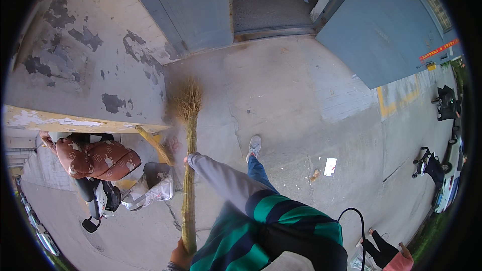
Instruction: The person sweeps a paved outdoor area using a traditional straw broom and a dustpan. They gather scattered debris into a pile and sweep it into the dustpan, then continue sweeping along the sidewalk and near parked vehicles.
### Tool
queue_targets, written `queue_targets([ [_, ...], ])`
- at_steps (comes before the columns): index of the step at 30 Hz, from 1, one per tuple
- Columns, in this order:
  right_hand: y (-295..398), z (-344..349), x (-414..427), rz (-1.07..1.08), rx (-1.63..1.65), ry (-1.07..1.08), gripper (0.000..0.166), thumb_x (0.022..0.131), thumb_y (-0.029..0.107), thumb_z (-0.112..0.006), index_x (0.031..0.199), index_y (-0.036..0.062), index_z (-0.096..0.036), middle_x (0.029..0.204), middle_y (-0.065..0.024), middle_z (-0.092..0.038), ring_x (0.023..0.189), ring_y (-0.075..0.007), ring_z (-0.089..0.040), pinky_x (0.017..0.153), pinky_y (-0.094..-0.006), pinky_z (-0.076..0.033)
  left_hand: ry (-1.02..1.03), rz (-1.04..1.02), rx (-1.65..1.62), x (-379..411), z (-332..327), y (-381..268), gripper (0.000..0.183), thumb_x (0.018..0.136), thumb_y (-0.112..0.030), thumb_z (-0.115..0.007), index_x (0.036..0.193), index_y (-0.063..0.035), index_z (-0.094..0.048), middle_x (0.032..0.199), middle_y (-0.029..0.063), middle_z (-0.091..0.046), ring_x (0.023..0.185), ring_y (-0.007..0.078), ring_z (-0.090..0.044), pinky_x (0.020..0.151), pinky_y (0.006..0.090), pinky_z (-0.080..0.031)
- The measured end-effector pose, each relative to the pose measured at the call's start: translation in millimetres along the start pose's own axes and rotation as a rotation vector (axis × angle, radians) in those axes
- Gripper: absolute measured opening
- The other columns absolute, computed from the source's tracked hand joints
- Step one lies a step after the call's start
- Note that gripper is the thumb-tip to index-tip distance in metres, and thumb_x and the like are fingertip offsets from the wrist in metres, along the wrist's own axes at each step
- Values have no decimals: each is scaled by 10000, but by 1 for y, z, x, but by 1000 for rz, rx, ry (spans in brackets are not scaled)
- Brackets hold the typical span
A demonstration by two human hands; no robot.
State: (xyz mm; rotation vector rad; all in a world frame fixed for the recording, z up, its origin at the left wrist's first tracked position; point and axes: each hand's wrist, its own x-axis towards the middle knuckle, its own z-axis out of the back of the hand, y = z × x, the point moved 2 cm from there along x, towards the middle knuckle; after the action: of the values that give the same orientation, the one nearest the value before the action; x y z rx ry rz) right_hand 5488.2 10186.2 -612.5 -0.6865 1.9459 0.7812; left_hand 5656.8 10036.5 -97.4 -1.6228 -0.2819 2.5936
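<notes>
A long straw broom (191,135) runs up and down left of the middle, its twig bristles (189,99) near the foot of the peeling wall. My right hand (186,159), at the end of a grey sleeve, closes around its handle about halfway along. My left hand (181,255) grips the handle's end at the bottom, partly hidden by my striped shirt. A yellowish pole-like bundle (155,145) lies or leans left of the broom, beside the wall's corner. Below that is a grey-white scoop-like container (160,186); its exact kind is unclear.
A scooter (101,197) with a brown quilted cover (96,158) stands left. Ahead, a blue metal door (376,26) stands open by a raised threshold (275,33). White paper (330,167) and scraps lie on the concrete. A person (388,252) carries a bag at lower right; vehicles stand beyond.
</notes>
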Motion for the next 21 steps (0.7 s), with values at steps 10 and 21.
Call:
queue_targets([
  [10,75,398,45,-110,470,-25,295,730,285,-556,781,-4,-584,705,-192,-615,621,-340,-585,652,-448,-477,290,-248,552,108,5,-247,849,719,-438,-610,1326,-2,-208,891,297,-601,855,425,-600,740,467,-491],
  [21,57,540,-221,482,1255,-352,124,760,153,-552,815,80,-468,612,-163,-519,534,-344,-541,546,-521,-494,435,-543,1166,138,-44,-442,867,739,-420,-597,1313,90,-192,836,271,-613,772,369,-619,676,416,-496],
])
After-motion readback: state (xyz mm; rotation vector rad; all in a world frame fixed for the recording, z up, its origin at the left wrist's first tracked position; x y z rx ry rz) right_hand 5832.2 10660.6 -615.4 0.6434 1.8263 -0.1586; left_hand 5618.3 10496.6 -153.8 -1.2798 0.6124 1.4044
